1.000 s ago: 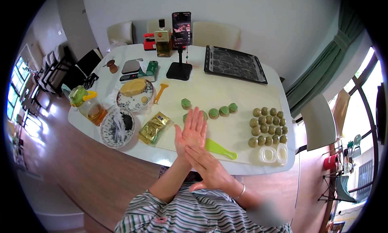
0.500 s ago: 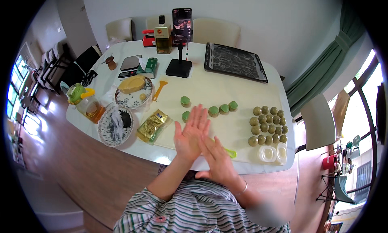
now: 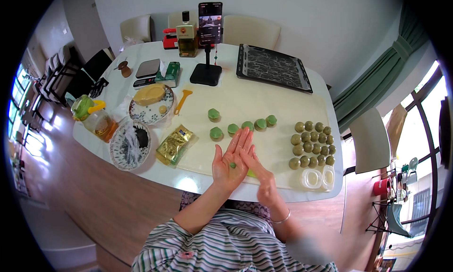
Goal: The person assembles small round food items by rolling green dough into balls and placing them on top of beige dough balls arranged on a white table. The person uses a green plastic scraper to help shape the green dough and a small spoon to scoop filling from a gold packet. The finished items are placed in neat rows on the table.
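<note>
My left hand (image 3: 225,174) is open, palm up, over the near edge of the mat. A small green lump of dough (image 3: 232,165) rests on its palm. My right hand (image 3: 264,180) slants across from the right with its fingers stretched out, their tips against the left hand's fingers. Just beyond both hands sit several green dough pieces (image 3: 260,124) on the cream mat (image 3: 288,104). Partly hidden behind the right hand is a lime-green tool (image 3: 251,173), whose kind I cannot make out.
Rows of olive-brown balls (image 3: 306,146) and clear plastic tubs (image 3: 311,179) occupy the right side. A lined baking tray (image 3: 273,68) lies behind. Leftward are a gold packet (image 3: 175,144), a plate (image 3: 159,116) of yellow paste, a bowl (image 3: 116,155) and a jug (image 3: 101,126). A phone (image 3: 210,24) stands at the back.
My hands have shifted slightly right, and the right fingers have slid along the left palm. The small green lump now shows on that palm. Another green piece on the mat has come into sight.
</note>
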Tool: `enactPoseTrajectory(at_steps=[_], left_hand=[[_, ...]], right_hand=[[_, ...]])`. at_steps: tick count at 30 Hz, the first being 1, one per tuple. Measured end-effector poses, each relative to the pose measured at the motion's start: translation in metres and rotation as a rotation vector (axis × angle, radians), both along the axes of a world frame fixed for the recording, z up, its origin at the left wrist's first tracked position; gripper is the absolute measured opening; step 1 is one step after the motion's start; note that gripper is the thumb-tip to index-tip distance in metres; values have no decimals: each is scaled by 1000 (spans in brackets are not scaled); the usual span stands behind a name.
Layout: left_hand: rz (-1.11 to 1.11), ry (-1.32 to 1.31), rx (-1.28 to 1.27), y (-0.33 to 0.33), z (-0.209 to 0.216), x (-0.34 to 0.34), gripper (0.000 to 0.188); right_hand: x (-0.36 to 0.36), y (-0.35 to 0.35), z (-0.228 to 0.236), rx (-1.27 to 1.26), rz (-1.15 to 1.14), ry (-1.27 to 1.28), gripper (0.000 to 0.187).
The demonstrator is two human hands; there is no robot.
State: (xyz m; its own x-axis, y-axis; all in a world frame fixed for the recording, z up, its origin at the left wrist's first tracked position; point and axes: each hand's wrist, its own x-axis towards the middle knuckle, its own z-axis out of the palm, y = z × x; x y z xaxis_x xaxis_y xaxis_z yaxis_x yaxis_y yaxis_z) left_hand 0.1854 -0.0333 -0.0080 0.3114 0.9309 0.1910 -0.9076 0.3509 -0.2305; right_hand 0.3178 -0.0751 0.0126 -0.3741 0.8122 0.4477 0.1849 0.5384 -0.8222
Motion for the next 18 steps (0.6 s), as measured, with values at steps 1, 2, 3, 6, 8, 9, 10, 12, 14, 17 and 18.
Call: enactPoseTrajectory(at_steps=[1,2,3,6,8,9,10,12,14,17,18], left_hand=[[12,63,15,-1,-1,1,76],[23,127,30,-2,-1,1,75],[29,175,56,-2,-2,1,75],[42,200,66,-3,-13,-3,76],[42,60,-18,-1,-28,-8,77],[31,98,11,-5,-30,-5,78],[21,137,39,-9,-32,0,78],[-12,167,23,-13,-28,2,79],[-56,147,-68,-16,-13,-1,80],[54,39,-49,-3,-27,-12,79],[81,-18,-68,-1,-29,-14,79]], right_hand=[[-10,0,4,76,-24,-85,103],[-16,1,6,152,-48,-169,103],[-18,4,3,282,-61,-405,102],[-14,-3,-1,268,-8,-440,98],[-16,-16,0,300,87,-437,99],[-18,-21,-1,311,136,-433,100],[-18,-18,-5,299,136,-438,101],[-15,-4,-12,279,139,-450,101],[-6,-4,-3,284,51,-491,102],[-3,-30,-1,293,59,-461,100],[-10,-29,1,313,119,-458,100]])
